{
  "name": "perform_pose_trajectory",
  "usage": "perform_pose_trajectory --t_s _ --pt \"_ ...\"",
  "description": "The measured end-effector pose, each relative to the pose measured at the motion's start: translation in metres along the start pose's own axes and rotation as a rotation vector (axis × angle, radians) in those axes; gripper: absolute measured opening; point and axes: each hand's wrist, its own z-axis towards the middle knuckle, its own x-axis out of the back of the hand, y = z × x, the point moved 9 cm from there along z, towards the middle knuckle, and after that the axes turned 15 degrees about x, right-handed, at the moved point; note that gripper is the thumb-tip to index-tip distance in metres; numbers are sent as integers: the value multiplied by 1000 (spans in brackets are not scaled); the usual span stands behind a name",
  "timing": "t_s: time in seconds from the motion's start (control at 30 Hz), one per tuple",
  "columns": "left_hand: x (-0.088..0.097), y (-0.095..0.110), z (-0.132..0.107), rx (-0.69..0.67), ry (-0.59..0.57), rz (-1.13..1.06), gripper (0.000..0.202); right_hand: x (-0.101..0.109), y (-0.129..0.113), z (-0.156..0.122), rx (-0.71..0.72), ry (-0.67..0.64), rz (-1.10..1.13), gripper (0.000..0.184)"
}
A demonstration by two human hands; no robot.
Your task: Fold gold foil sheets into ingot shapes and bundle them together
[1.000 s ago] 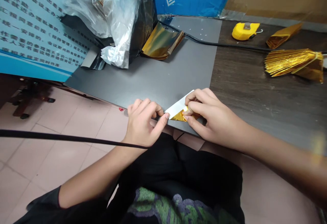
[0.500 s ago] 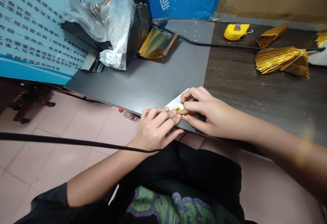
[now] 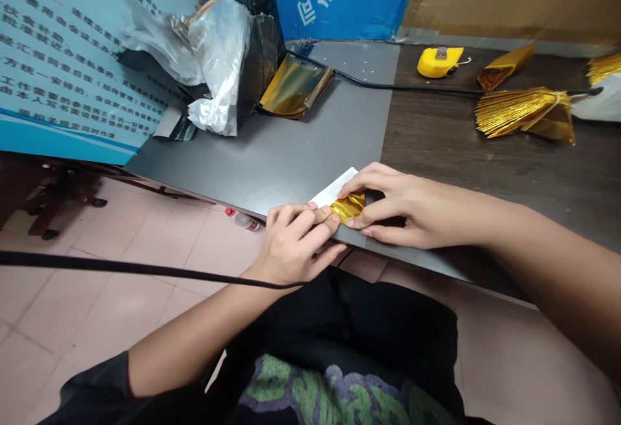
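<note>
My right hand (image 3: 405, 208) is closed on a small folded strip of gold foil (image 3: 347, 207), with the thumb on the far side and the fingertips on the near side, pinching it firmly. My left hand (image 3: 295, 239) is curled down over the left end of the foil, and its fingertips (image 3: 322, 213) sit on the foil and on a white paper (image 3: 334, 188) that sticks out from under it to the far side. I can't tell whether that hand is pinching or only pressing down.

The foil and paper lie between my hands, at the near edge of a grey mat (image 3: 272, 160), which covers part of a dark wooden table (image 3: 485, 173). Farther along the mat, at the far left, are a stack of gold foil sheets (image 3: 295, 87) and a crumpled clear plastic bag (image 3: 220, 66) against a black bag (image 3: 257, 43). A black cable (image 3: 402, 83) runs across the far side toward the right.

On the wood to the far right are a yellow tape measure (image 3: 439, 62), a folded gold packet (image 3: 502, 68) and a fan of pleated gold strips (image 3: 521, 113). Below the near edge, a small plastic bottle (image 3: 246, 220) lies on the pink floor tiles (image 3: 116, 308).
</note>
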Motion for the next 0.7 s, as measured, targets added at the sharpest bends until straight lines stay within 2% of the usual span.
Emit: perform_pose_trajectory --t_s 0.3,0.47,0.7 --pt "0 0 1 6 -15 -8 35 1 4 -1 -6 -30 53 25" --pt "-2 -1 1 11 -34 -6 34 3 7 -3 -11 2 87 24" --pt "0 -2 0 3 -15 -33 32 1 1 0 27 -14 -10 27"
